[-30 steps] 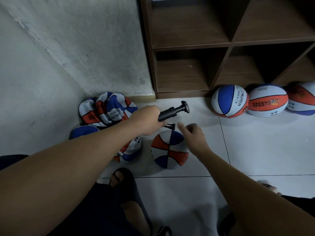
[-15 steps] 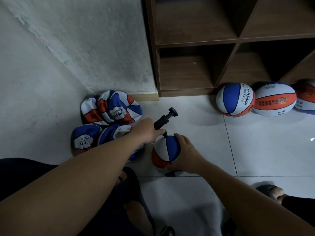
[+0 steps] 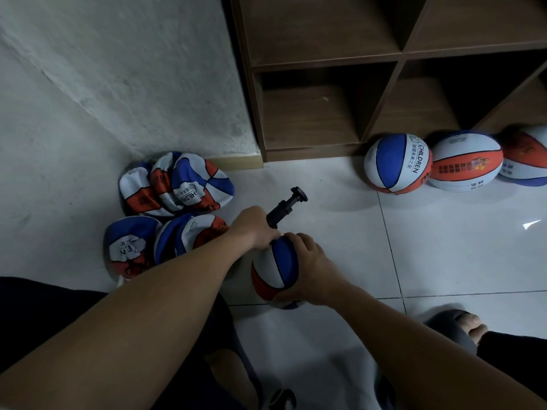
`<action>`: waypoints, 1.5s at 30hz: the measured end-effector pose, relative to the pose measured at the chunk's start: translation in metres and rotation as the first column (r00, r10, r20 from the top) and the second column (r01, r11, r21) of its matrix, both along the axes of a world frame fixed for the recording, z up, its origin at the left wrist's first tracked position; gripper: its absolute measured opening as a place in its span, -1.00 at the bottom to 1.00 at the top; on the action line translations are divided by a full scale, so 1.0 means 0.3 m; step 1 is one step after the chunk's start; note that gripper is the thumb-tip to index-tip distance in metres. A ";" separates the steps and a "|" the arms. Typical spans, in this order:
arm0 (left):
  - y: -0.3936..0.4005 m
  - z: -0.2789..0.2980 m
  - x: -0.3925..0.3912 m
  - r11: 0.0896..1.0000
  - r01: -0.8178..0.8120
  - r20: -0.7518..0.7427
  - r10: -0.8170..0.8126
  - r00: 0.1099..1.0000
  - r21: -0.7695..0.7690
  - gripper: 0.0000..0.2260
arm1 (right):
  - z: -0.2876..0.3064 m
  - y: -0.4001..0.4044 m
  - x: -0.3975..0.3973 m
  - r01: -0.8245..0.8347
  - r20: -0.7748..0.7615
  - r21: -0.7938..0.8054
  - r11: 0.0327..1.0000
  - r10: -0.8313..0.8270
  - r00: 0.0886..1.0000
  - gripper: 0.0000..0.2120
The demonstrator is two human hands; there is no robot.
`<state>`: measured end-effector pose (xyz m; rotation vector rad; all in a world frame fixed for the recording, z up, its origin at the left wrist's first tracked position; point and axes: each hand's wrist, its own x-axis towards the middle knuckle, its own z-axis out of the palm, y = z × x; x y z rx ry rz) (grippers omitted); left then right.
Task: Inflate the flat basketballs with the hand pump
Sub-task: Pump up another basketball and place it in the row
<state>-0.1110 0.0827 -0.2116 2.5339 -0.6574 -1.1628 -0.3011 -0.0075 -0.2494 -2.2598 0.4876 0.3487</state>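
A dark wooden cubby shelf (image 3: 384, 69) fills the upper right, standing on a pale tiled floor (image 3: 444, 247) against a rough white wall (image 3: 118, 69). All places below are given relative to this shelf.

Against its foot, at the right, three inflated basketballs rest in a row, touching one another: a blue, white and orange ball printed CHILDREN (image 3: 398, 163), an orange and white ball (image 3: 466, 161) just right of it, and a third ball (image 3: 525, 156) cut off by the picture's edge.

Left of the shelf, in the corner where wall meets floor, lies a heap of flat basketballs (image 3: 174, 184), crumpled, with two more flat ones (image 3: 130, 247) nearer the viewer.

In front of the shelf's left end, well apart from it, a small blue, white and orange basketball (image 3: 273, 267) sits on the floor between the person's two bare forearms. The right hand (image 3: 307, 267) curls round its right side, fingers over the top and thumb beneath, gripping it. The left hand (image 3: 256, 229) is closed round the barrel of a black hand pump (image 3: 285, 208), whose lower end meets the top of the ball; the needle itself is hidden by the fingers. The pump tilts up and toward the shelf, its round handle free.

A foot in a grey slipper (image 3: 453, 327) shows at the lower right.
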 end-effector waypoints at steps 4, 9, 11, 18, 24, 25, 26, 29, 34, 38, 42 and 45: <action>-0.005 0.041 -0.024 1.000 0.007 0.176 -0.008 0.984 0.006 -0.72 | -0.009 -0.007 -0.005 -0.013 0.006 0.018 1.000 0.013 1.000 0.34; -0.008 0.272 0.133 0.994 -0.081 0.295 0.098 0.951 -0.070 -0.75 | -0.003 -0.023 -0.031 0.019 0.007 0.075 0.997 -0.020 1.000 0.34; -0.008 0.357 0.141 0.992 -0.088 0.228 0.107 0.968 -0.094 -0.76 | 0.032 -0.037 -0.039 0.066 -0.010 0.091 0.994 -0.066 0.998 0.34; -0.200 0.630 0.053 0.922 -0.087 0.157 0.156 0.975 -0.377 -0.74 | 0.351 -0.318 -0.036 0.110 0.026 -0.061 0.992 -0.109 0.994 0.37; -0.417 0.723 -0.079 0.818 -0.091 0.113 0.187 0.976 -0.568 -0.74 | 0.809 -0.692 -0.196 -0.012 -0.031 -0.398 0.917 0.000 1.000 0.25; -0.458 0.723 -0.118 0.803 -0.089 0.086 0.172 0.981 -0.590 -0.74 | 0.872 -0.745 -0.237 -0.013 -0.044 -0.418 0.908 -0.006 0.999 0.22; -0.497 0.719 -0.158 0.795 -0.078 0.070 0.150 0.986 -0.601 -0.74 | 0.926 -0.794 -0.283 -0.003 -0.052 -0.428 0.904 -0.022 0.998 0.20; -0.608 0.690 -0.273 0.802 -0.004 0.068 0.056 0.996 -0.597 -0.70 | 0.989 -0.929 -0.457 0.137 0.017 -0.463 0.876 -0.146 0.989 0.20; -0.755 0.606 -0.402 0.838 0.074 0.070 -0.042 0.997 -0.540 -0.73 | 0.770 -1.114 -0.785 0.527 0.141 -0.412 0.743 -0.520 0.843 0.30; -0.837 0.520 -0.442 0.865 0.062 0.034 -0.052 0.998 -0.498 -0.74 | 0.501 -1.219 -0.917 0.699 0.188 -0.353 0.622 -0.684 0.704 0.22; -0.859 0.411 -0.430 0.904 0.059 0.020 -0.056 0.998 -0.422 -0.71 | 0.259 -1.307 -0.921 0.784 0.246 -0.315 0.535 -0.752 0.612 0.22; -0.865 0.348 -0.414 0.921 0.077 0.041 -0.067 0.997 -0.381 -0.76 | 0.105 -1.374 -0.910 0.784 0.268 -0.349 0.513 -0.747 0.608 0.23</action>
